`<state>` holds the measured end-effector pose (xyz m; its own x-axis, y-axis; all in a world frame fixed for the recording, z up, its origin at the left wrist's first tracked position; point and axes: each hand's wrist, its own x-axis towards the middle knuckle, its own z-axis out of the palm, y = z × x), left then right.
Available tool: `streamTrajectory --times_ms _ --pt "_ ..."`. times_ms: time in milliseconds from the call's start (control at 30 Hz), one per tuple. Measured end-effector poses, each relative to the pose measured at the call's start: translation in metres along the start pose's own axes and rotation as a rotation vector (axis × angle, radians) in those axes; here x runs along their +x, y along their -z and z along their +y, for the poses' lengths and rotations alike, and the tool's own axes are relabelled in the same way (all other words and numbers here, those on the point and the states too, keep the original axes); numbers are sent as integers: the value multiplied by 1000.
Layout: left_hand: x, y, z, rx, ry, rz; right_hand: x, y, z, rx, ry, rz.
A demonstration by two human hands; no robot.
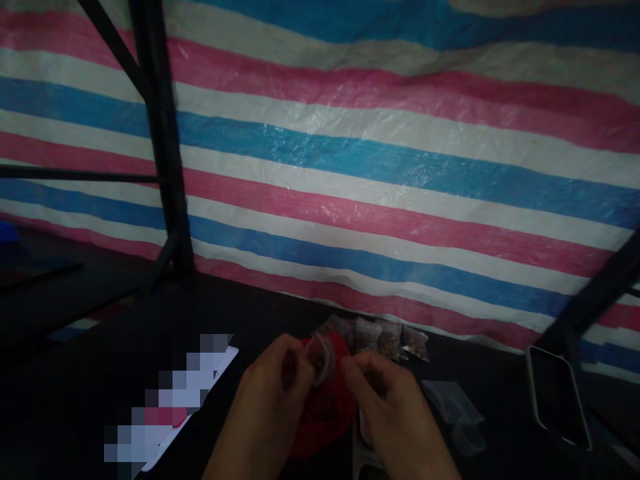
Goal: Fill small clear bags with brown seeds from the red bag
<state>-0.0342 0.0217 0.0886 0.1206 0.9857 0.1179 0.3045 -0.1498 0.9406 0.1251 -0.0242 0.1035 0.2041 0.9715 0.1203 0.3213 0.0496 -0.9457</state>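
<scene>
My left hand (273, 387) is closed in a pinch on a small clear plastic bag (325, 360), whose mouth bulges open toward the right. Below and behind the bag lies a red plastic bag or bowl (327, 417); the dim light hides which, and its contents are dark. My right hand (385, 393) has thumb and forefinger pressed together by the red rim. Whatever those fingertips hold is too small to name. Partly under the right hand is a pale flat object (363, 457), mostly hidden.
Several small filled clear packets (387, 340) lie at the back of the black table (235, 307). Clear plastic bags (457, 407) lie to the right, near a phone (557, 397). A white-edged, blurred-out object (175, 420) is left. Striped sheeting (375, 167) hangs behind a black frame (165, 133).
</scene>
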Motion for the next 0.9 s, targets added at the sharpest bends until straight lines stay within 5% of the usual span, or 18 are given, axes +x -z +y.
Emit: streamTrajectory --times_ms 133,267,367,500,600,733,900 --pt "6 6 -3 -258 -18 -82 7 -8 13 96 -34 82" --pt "13 9 -6 -348 -12 -162 17 -22 29 266 -133 9" --pt "19 15 -11 -107 -47 -89 25 -29 33 330 -98 121" --pt "21 29 -31 332 -80 149 31 -40 37 104 -23 277" --pt "13 37 -50 459 17 102 29 -51 38 -107 11 274" --pt "10 38 -60 253 93 -57 23 -56 29 -313 31 219" --pt "26 35 -56 -67 166 -46 20 -49 22 -434 77 173"
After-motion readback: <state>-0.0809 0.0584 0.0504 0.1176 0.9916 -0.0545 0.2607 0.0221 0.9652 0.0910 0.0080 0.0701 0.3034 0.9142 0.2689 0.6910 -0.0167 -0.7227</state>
